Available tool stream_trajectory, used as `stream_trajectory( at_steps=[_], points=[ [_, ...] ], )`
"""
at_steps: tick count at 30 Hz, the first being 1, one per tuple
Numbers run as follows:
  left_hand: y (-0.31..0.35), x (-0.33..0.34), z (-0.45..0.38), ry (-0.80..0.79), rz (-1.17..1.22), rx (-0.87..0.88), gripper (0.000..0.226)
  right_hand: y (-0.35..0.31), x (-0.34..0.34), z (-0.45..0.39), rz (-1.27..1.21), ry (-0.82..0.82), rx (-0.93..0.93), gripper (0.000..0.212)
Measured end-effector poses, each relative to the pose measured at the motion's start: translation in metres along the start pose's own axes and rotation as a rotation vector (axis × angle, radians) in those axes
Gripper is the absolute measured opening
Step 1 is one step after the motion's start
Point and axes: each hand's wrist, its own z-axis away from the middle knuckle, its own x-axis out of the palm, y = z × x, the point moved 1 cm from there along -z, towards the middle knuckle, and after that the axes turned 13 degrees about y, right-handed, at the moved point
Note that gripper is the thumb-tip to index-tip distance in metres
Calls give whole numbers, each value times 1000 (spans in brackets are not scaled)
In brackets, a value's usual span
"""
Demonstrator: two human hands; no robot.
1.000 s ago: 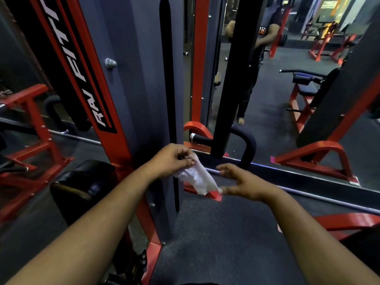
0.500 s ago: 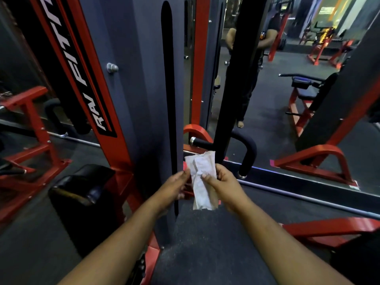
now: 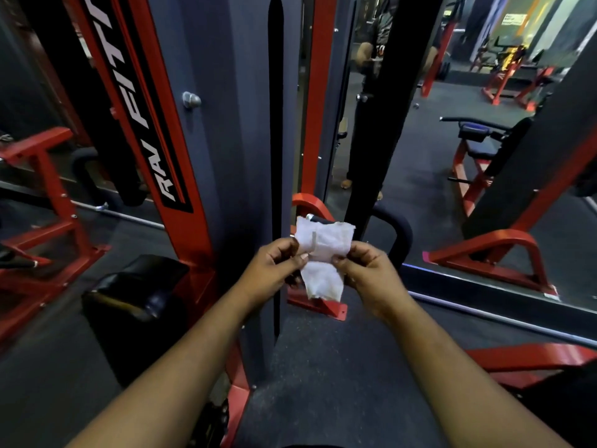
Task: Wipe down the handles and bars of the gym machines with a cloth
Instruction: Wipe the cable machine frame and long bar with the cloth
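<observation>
Holding: both hands pinch a crumpled white cloth (image 3: 321,257) at the centre of the frame — left hand (image 3: 273,270) on its left edge, right hand (image 3: 368,273) on its right, fingers curled onto it.
Contact: the cloth touches no part of a machine.
Nearest target: a curved black padded handle (image 3: 399,234) just behind the cloth, beside the grey-and-red machine column (image 3: 226,124).
Progress: judged as readying the cloth — the wiping itself seems all still ahead here.

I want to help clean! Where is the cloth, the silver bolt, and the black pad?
cloth (image 3: 323,257): head view, middle of the white fabric.
silver bolt (image 3: 191,99): head view, its rounded cap.
black pad (image 3: 139,286): head view, its top face.
</observation>
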Motion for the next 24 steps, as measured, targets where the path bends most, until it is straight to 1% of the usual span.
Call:
stream_trajectory(
  at_steps=[1,3,5,6,8,11,13,15,16,17,18,20,22,24],
  points=[
    [8,-2,-3,-14,24,25,19,-7,0,-1,9,-16,-54,31],
    [18,-7,-8,-47,47,73,27,-19,1,-2,57,-51,-157,42],
    [23,-10,-11,-57,30,86,41,-22,-1,-3,99,-72,-200,38],
    [22,-11,-12,-60,21,77,41,-21,-1,-4,129,-65,-213,38],
    [18,-13,-13,-80,47,40,38,-19,1,-5,194,-40,-241,37],
    [6,-9,-15,-62,199,-83,36,-11,7,-8,247,-2,-288,49],
    [-2,-5,-14,-73,234,-148,31,-5,10,-10,283,8,-330,52],
    [-12,0,-12,-136,214,-225,43,2,10,-12,307,12,-346,51],
    [-17,1,-12,-168,185,-253,47,4,9,-12,303,23,-336,50],
    [-23,3,-13,-189,159,-271,46,7,8,-13,286,43,-320,50],
    [-29,5,-15,-188,138,-272,40,10,6,-13,270,67,-303,48],
    [-37,10,-21,-120,124,-244,25,15,1,-15,213,119,-248,44],
    [-41,17,-28,-43,112,-210,14,23,-4,-20,54,157,-126,44],
    [-43,24,-35,-6,89,-187,11,31,-7,-28,-198,178,73,47]
  ],
)
